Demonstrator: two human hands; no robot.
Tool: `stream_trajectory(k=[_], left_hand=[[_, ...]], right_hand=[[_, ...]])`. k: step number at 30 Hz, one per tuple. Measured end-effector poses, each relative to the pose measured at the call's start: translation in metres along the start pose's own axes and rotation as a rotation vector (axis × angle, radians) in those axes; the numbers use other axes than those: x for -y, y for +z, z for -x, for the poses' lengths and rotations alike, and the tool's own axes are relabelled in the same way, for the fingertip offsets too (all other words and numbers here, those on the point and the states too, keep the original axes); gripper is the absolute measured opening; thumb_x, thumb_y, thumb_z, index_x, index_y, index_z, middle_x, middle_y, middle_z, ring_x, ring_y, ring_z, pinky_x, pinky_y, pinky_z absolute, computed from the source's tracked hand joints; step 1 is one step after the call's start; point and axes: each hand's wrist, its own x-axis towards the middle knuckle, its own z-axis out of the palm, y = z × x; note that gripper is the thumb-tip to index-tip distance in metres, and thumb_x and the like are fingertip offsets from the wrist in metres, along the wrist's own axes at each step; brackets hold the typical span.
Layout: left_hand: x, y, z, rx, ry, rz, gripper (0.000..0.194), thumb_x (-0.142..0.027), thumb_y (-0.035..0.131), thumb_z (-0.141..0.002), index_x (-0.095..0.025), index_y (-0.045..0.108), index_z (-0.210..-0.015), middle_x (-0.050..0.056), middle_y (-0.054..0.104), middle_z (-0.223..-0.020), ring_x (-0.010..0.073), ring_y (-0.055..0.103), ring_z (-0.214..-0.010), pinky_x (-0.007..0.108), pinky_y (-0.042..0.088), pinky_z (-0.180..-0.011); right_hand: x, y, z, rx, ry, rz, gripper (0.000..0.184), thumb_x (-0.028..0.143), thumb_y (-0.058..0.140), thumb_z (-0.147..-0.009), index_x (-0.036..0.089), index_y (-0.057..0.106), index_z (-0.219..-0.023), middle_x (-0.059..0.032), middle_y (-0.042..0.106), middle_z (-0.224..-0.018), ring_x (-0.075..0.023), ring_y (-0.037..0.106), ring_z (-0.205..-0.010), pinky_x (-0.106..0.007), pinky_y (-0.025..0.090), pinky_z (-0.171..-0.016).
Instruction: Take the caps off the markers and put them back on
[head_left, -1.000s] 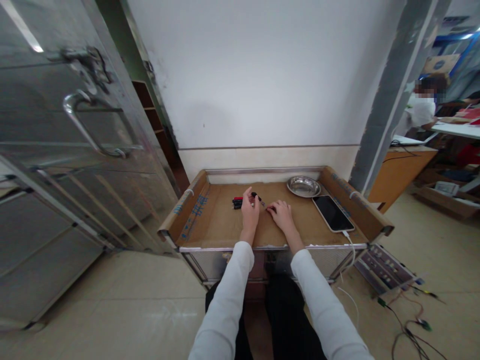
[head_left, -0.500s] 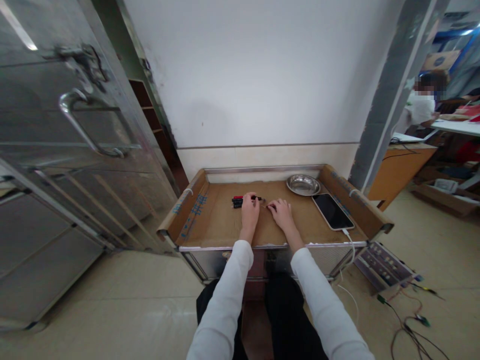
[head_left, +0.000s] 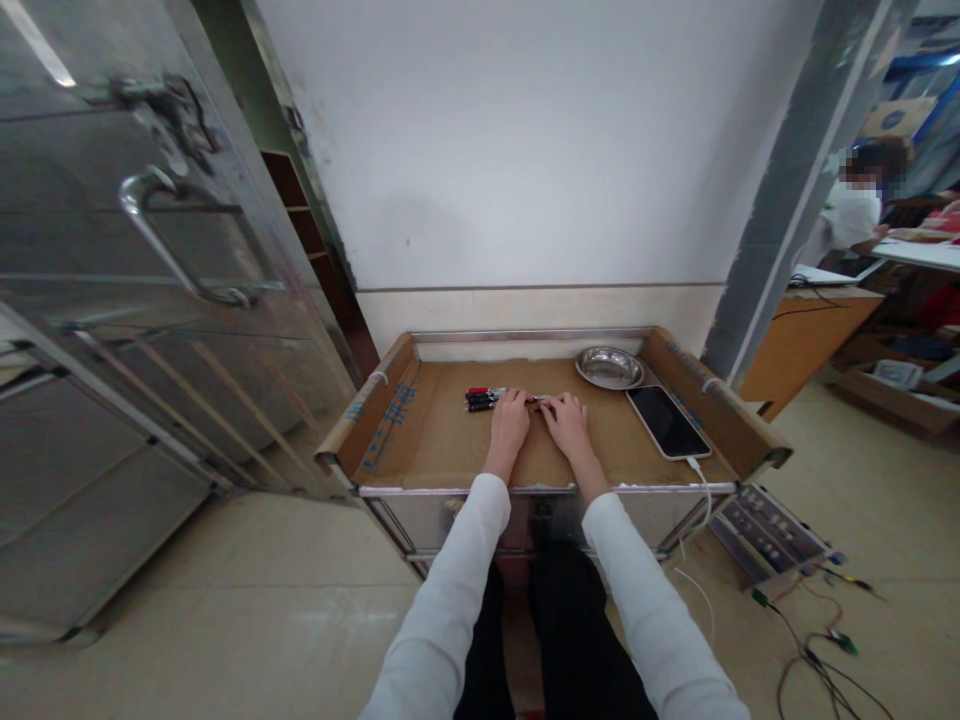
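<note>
A small bundle of pens (head_left: pixel 480 403), red and black, lies on the cardboard-lined top (head_left: pixel 435 450) of a metal cart, with the ends pointing left and right. My left hand (head_left: pixel 511 422) is closed over the pens' right part, hiding much of them. Close beside it on the right, my right hand (head_left: pixel 568 420) is closed in a pinch by the pens' right tips. Whatever lies between its fingertips is too small to make out. The fingertips of both hands are nearly together.
A round steel dish (head_left: pixel 609 367) stands at the back right of the cart. In front of it lies a smartphone (head_left: pixel 667 422) with a white cable plugged in. Raised cardboard sides (head_left: pixel 375 405) border the top. A metal device (head_left: pixel 776 538) and loose wires are on the floor at right.
My left hand has slid to the right along the pens, uncovering more of their left part. My right hand has moved slightly and the hands are closer together.
</note>
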Motion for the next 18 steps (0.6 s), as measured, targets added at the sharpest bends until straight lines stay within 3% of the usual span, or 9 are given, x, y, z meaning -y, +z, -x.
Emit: stream_trajectory(k=[8, 18], left_hand=[[-0.001, 0.005, 0.003, 0.034, 0.016, -0.121, 0.018, -0.010, 0.046, -0.084, -0.016, 0.060, -0.093, 0.010, 0.060, -0.099, 0.0236, 0.053, -0.099, 0.036, 0.041, -0.091], [0.007, 0.014, -0.004, 0.011, -0.079, 0.048, 0.024, -0.004, 0.036, -0.088, -0.014, 0.054, -0.100, 0.011, 0.058, -0.103, 0.0184, 0.055, -0.100, 0.033, 0.043, -0.093]], right_hand=[[0.003, -0.002, 0.001, -0.008, 0.032, -0.002, 0.022, 0.019, 0.047, -0.087, 0.022, 0.065, -0.098, -0.0079, 0.058, -0.104, -0.0215, 0.048, -0.100, -0.032, 0.030, -0.083], [0.001, -0.002, 0.000, 0.000, 0.025, 0.009, 0.023, 0.019, 0.044, -0.089, 0.023, 0.064, -0.100, -0.0065, 0.062, -0.101, -0.0217, 0.048, -0.098, -0.032, 0.030, -0.081]])
